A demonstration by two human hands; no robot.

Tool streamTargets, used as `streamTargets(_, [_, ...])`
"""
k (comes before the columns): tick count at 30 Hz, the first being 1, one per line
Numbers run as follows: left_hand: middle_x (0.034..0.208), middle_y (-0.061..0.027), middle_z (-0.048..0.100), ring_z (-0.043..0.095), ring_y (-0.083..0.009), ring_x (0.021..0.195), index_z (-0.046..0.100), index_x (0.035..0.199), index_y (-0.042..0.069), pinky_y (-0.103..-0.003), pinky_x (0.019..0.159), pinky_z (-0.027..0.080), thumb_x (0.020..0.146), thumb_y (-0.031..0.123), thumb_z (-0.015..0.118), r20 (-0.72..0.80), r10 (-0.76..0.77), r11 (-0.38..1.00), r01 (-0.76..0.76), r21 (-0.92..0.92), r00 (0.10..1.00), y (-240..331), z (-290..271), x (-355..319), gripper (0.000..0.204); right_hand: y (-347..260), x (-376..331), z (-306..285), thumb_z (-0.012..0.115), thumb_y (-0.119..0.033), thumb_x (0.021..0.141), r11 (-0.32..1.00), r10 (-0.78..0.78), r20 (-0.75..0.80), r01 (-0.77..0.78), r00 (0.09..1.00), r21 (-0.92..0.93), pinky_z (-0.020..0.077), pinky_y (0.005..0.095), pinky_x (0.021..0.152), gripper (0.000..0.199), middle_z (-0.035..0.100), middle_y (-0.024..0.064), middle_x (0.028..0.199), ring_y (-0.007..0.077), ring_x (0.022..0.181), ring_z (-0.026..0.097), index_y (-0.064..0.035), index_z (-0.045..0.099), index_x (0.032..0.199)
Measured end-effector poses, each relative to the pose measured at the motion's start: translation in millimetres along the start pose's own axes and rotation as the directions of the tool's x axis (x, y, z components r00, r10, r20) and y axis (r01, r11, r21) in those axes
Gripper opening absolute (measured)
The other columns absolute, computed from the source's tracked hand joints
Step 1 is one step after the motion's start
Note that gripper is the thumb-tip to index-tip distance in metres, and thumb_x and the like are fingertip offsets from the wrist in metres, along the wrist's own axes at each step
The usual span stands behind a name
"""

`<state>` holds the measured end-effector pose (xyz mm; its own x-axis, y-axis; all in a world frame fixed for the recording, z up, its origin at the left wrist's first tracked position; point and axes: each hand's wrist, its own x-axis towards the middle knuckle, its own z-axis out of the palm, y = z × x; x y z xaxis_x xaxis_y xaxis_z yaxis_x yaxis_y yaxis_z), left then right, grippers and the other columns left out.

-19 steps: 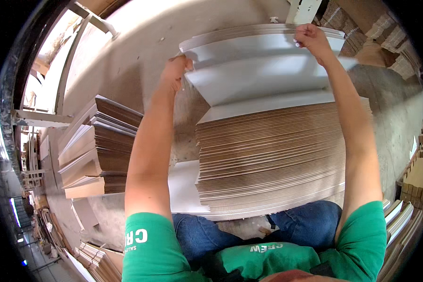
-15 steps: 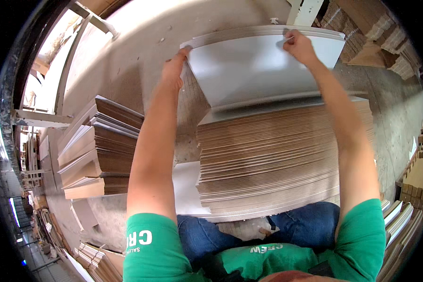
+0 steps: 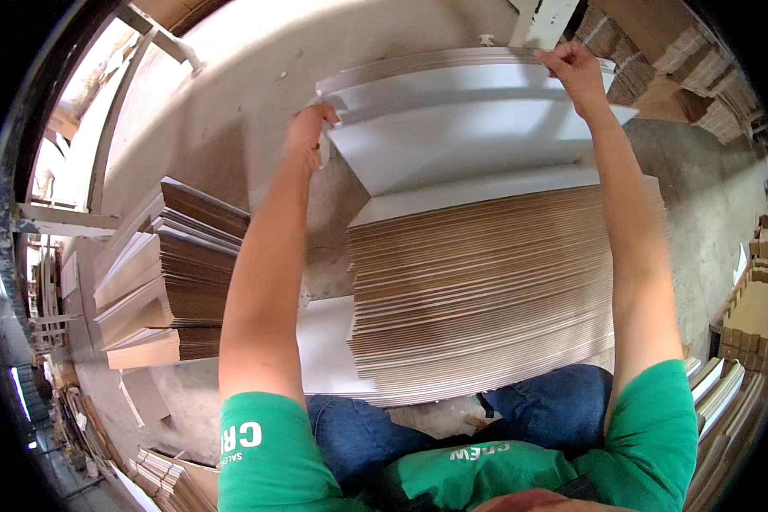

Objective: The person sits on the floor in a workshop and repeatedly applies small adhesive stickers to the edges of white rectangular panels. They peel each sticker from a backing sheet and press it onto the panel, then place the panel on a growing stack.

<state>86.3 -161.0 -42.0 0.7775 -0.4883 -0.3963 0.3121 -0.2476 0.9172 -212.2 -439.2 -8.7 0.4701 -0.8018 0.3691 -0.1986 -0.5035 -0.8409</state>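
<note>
A white cardboard sheet [image 3: 474, 141] leans away from me behind a thick stack of cardboard sheets [image 3: 486, 282], which stands on edge between my legs. My left hand [image 3: 310, 132] is closed on the left corner of that white sheet, with a pale flap showing beneath the fingers. Behind it stand more white cardboard sheets [image 3: 435, 81], their far edges bunched together. At the right end of those edges, the fingers of my right hand [image 3: 576, 72] are pinched together; what is between them, if anything, is too small to make out.
Several folded cardboard pieces [image 3: 200, 264] stand on the concrete floor at left. A pale metal post [image 3: 548, 24] rises behind the far sheets, beside brown cardboard bundles [image 3: 691, 60]. More sheets [image 3: 725, 392] lie at lower right. A metal rail [image 3: 68, 219] runs at left.
One white sheet has parted from the far sheets and tipped toward me, leaving a gap behind it. My right hand has shifted right along the far edge; my left hand has come slightly nearer.
</note>
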Motion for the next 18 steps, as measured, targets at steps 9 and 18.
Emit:
streamTargets(9, [0.087,-0.0135,0.062,0.057,-0.0205,0.078,0.06,0.083,-0.007,-0.031,0.072,0.045,0.06,0.031,0.08,-0.264,0.281,0.96,-0.268,0.084,0.923,-28.8,-5.3,54.1,0.049,19.7,-20.5,85.4,0.058,-0.006,0.067,0.742,-0.254,0.153,0.294,0.955,-0.602,0.0477,0.0408,0.072,0.016,0.059,0.0181,0.086,0.0337,0.081,0.058,-0.0021,0.052,0.081])
streamTargets(18, [0.086,-0.0116,0.061,0.057,-0.0193,0.075,0.061,0.079,-0.002,-0.033,0.068,0.044,0.062,0.02,0.07,-0.165,0.09,0.962,-0.043,0.27,0.982,5.2,0.4,1.9,0.029,-5.8,4.5,11.6,0.07,-0.031,0.069,0.892,-0.085,-0.063,0.048,0.994,-0.449,0.0462,0.0379,0.065,0.032,0.058,0.013,0.07,0.0267,0.07,0.058,-0.003,0.054,0.072])
